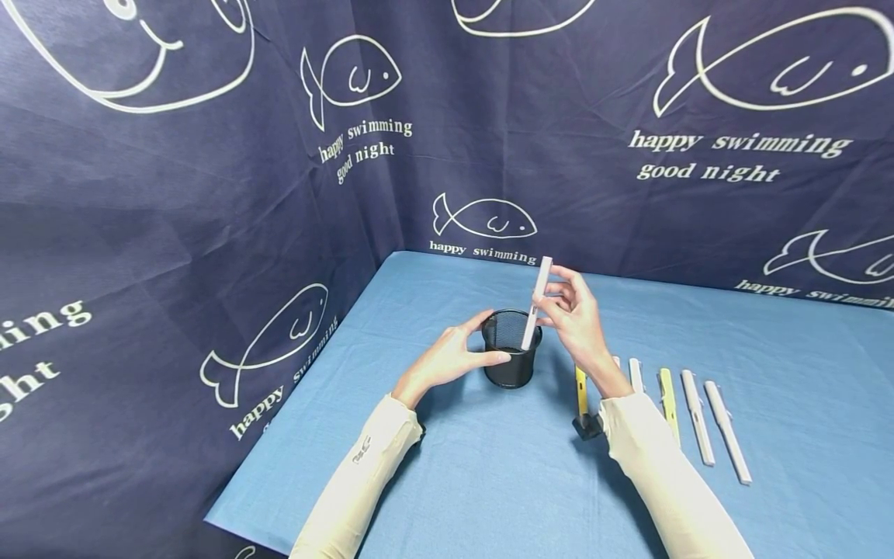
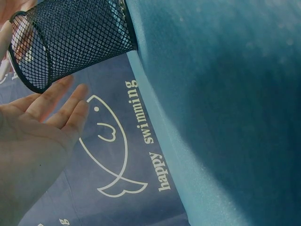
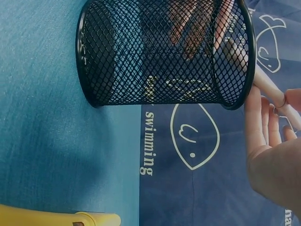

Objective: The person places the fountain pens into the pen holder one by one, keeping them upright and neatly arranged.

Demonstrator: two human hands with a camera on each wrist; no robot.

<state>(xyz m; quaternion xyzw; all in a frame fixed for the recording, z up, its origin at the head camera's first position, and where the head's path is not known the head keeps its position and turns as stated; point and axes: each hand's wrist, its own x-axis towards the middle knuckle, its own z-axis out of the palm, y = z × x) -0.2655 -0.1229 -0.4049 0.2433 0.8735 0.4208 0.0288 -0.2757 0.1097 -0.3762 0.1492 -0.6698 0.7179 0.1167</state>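
Note:
A black wire-mesh pen holder (image 1: pixel 510 369) stands upright on the blue cloth. My left hand (image 1: pixel 447 359) holds it near the rim, thumb on the near side and index finger at the far side; its other fingers extend beside the mesh in the left wrist view. Between thumb and fingers, my right hand (image 1: pixel 576 318) pinches a pale pink pen (image 1: pixel 542 278) above the holder. The pen is tilted, its lower end inside the rim. In the right wrist view, the right fingertips (image 3: pixel 253 101) are right at the rim of the mesh.
Right of the holder, a yellow pen (image 1: pixel 581 392), a white pen (image 1: pixel 635 374), a yellow-green pen (image 1: pixel 668 400) and two pale pens (image 1: pixel 698 419) lie in a row, partly behind the right forearm. A dark fish-print curtain (image 1: pixel 587 194) hangs behind the table.

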